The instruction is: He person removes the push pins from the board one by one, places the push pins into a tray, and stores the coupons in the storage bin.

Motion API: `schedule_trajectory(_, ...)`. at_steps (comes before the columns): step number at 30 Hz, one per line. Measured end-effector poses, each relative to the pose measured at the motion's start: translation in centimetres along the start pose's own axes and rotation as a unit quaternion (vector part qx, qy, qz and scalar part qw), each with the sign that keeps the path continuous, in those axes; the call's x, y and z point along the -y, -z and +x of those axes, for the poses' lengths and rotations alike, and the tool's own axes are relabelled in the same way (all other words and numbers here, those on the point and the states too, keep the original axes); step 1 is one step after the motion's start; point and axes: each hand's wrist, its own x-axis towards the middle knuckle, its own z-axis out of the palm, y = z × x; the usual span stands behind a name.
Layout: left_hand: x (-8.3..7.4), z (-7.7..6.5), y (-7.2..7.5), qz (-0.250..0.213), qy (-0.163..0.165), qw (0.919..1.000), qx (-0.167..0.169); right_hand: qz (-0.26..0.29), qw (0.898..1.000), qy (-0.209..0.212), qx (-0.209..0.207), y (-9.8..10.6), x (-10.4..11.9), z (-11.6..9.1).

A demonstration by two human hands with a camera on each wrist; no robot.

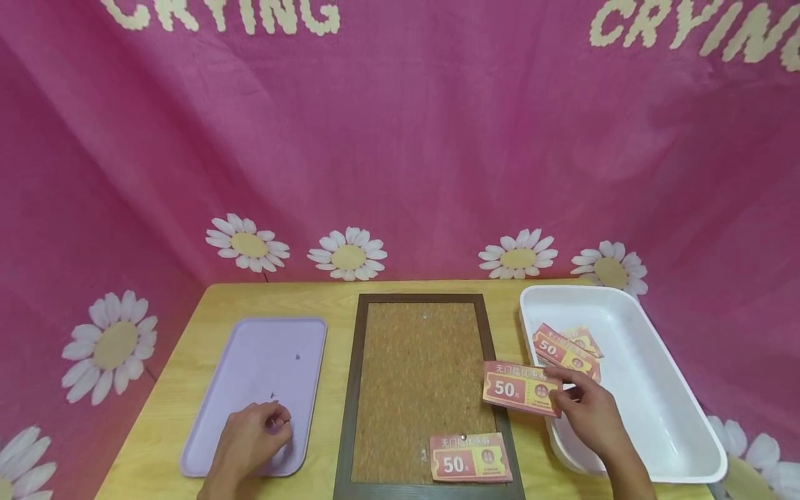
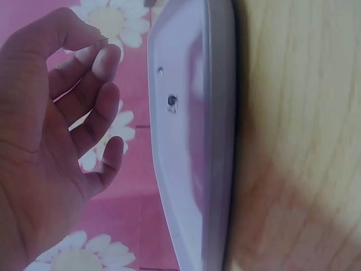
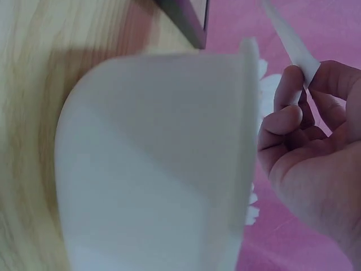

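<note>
In the head view my right hand [image 1: 584, 410] pinches a red and yellow 50-yuan paper coupon [image 1: 514, 387] by its right end, over the gap between the cork board [image 1: 419, 375] and the white bin. The right wrist view shows this coupon [image 3: 293, 45] edge-on between thumb and fingers. My left hand [image 1: 251, 439] hovers above the lilac tray [image 1: 212, 417], thumb and forefinger pinched together. A thin metal point of a thumbtack [image 2: 101, 41] shows at those fingertips; the rest of it is hidden. Another coupon [image 1: 454, 468] lies on the board's lower right, with a tack [image 1: 463, 437] at its top edge.
At the right stands the white bin [image 1: 637, 403] with several coupons [image 1: 565, 353] inside. Small dark thumbtacks [image 1: 297, 357] lie on the tray. All this stands on a wooden table [image 1: 337, 305] before a pink curtain [image 1: 400, 153] with daisies.
</note>
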Motion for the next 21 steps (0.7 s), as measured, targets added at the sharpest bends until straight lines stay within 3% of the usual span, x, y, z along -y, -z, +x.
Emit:
schedule_trajectory(7, 0.9, -0.1, 0.3, 0.001, 0.053, 0.9985, 0.017, -0.001, 1.0, -0.009, -0.024, 0.5, -1.6, 0.3)
schedule_trajectory(14, 1.6, -0.3, 0.3, 0.002, 0.054, 0.9985, 0.004, 0.0, 0.999, -0.019, -0.032, 1.1, -2.4, 0.8)
schedule_trajectory(21, 2.1, -0.3, 0.9, 0.003, 0.124, 0.9892, 0.077, -0.001, 0.998, -0.017, -0.052, 1.9, -2.6, 1.2)
